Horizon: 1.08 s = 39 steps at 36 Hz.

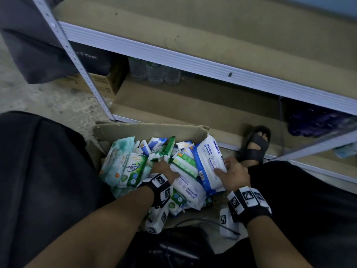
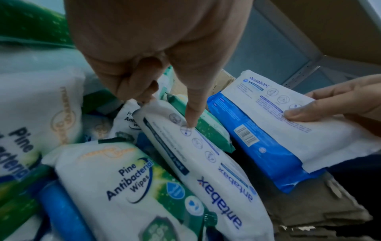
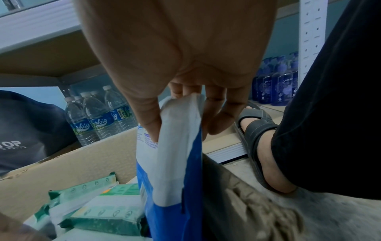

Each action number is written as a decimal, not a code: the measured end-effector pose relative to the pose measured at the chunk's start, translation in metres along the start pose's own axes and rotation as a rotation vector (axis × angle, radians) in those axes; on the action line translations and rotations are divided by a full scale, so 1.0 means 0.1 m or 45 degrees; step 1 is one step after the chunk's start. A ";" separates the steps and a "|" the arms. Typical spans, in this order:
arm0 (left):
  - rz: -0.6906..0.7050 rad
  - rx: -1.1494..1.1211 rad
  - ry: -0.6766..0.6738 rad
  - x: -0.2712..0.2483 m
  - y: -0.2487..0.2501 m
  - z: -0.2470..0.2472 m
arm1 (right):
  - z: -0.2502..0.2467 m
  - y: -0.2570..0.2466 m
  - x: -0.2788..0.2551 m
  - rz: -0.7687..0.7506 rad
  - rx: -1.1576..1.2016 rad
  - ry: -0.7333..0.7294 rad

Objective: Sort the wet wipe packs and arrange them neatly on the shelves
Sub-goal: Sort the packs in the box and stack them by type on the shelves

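Note:
An open cardboard box (image 1: 150, 129) on the floor holds several wet wipe packs, green Pine Antibacterial ones (image 1: 133, 169) at the left. My left hand (image 1: 166, 167) reaches into the middle of the pile and pinches the far end of a white antabax pack (image 2: 208, 164), thumb (image 2: 192, 112) on its face, fingers (image 2: 142, 96) curled under its edge. My right hand (image 1: 222, 167) grips a blue-and-white antabax pack (image 1: 210, 159) at the box's right side, standing it on edge. In the right wrist view this hand (image 3: 179, 120) holds that pack (image 3: 175, 154) between thumb and fingers.
A metal shelf unit stands just behind the box, its lower board (image 1: 193, 105) and upper board (image 1: 212, 31) bare. Water bottles (image 1: 154, 72) stand at the back left and blue bottles (image 3: 276, 83) at the right. A sandalled foot (image 1: 255, 146) rests on the shelf's edge.

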<state>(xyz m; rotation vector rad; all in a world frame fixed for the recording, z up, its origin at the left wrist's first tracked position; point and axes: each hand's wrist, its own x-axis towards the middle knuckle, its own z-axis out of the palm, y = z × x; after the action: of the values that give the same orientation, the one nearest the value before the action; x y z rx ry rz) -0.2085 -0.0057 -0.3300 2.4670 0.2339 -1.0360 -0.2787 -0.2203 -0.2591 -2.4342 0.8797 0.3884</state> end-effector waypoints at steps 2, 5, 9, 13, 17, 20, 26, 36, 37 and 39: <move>0.012 -0.025 -0.057 -0.01 -0.01 0.02 | -0.01 0.00 0.00 0.006 -0.002 -0.004; -0.012 -0.014 -0.068 -0.05 0.01 0.03 | -0.02 -0.01 0.00 0.002 -0.008 -0.006; 0.064 0.082 -0.117 -0.07 0.01 -0.01 | -0.02 -0.03 -0.01 -0.006 -0.014 -0.007; 0.071 0.091 -0.064 -0.10 -0.04 -0.04 | -0.02 -0.03 -0.02 -0.011 -0.019 -0.004; 0.065 -0.099 -0.233 -0.09 -0.05 -0.11 | -0.01 -0.03 -0.03 -0.019 -0.038 -0.029; 0.040 -0.126 -0.245 -0.11 -0.11 -0.18 | 0.00 -0.04 -0.05 -0.011 -0.032 -0.050; 0.014 -0.244 -0.381 -0.25 -0.14 -0.22 | 0.01 -0.07 -0.13 -0.027 0.012 -0.030; 0.134 -0.420 -0.355 -0.42 -0.07 -0.27 | 0.01 -0.22 -0.18 -0.156 -0.038 0.070; 0.167 -0.415 -0.335 -0.41 -0.06 -0.33 | 0.00 -0.23 -0.18 -0.171 -0.044 0.075; 0.245 -0.351 -0.237 -0.44 -0.04 -0.47 | 0.00 -0.26 -0.17 -0.201 -0.052 0.091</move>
<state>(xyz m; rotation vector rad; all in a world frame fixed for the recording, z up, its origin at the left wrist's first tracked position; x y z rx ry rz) -0.2105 0.0212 -0.2713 2.0881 0.0722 -1.0644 -0.2740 -0.1944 -0.2418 -2.5477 0.7090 0.2651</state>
